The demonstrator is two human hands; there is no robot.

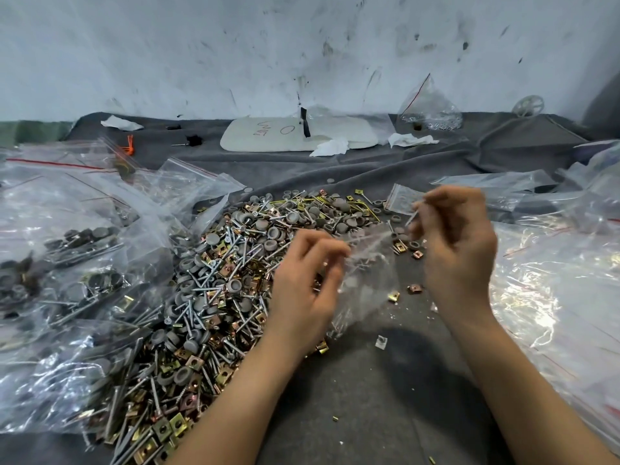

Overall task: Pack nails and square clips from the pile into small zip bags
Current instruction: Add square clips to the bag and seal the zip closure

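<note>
Near edge of the grey cloth [369,397]: two forearms enter from the bottom.

Obs. 1: the left hand [302,290] has curled fingers and pinches the left rim of a small clear zip bag [365,283]. The bag hangs between the two hands, just off the right side of the pile [218,280].

Obs. 2: the right hand [458,250] has curled fingers; thumb and fingertips pinch a thin silver nail [411,217] just above and right of the bag's mouth. This hand is motion-blurred, so I cannot tell whether it also touches the bag.

Obs. 3: the pile is mixed nails, brass-coloured square clips [162,429] and grey round caps [212,238]. It covers the left-middle of the cloth, from the near edge back to mid-cloth. A few stray clips [414,288] lie apart on bare cloth below the right hand.

Left edge: filled bags [67,263] in a heap, overlapping the pile's left side.

Right edge: empty bags [553,290], clear with red zip lines, in loose layers.

Beyond the right hand's fingers: one small spare bag [402,199], lying flat.

Far edge: a white board [298,135] with handwritten marks lies flat. A crumpled tissue [330,147] touches its front edge, and a clear bag [429,105] stands against the scuffed wall [302,45].
</note>
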